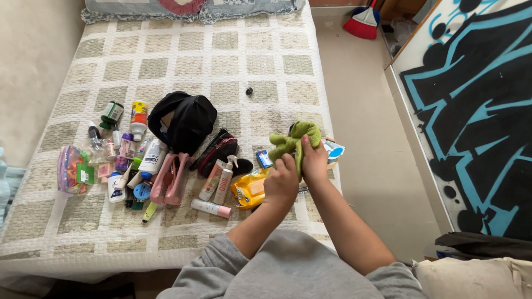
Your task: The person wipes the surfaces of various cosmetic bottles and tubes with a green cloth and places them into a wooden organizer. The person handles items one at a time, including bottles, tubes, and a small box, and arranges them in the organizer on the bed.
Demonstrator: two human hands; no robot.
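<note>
While both hands are gripping the green cloth above the bed's right edge, the left hand is clenching its lower end and the right hand is pinching the upper fold. Folding appears barely begun. Left of the cloth, bottles, a yellow packet, pink pouch and black bag are lying unsorted, crowding the surface.

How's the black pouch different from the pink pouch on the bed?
The black pouch is larger and bulges, standing higher on the quilt; the pink pouch is slimmer and lies nearer the bed's foot. The black one is dark and rounded, while the pink one is pale and elongated. Both sit open among the toiletries, and neither hand touches them.
</note>
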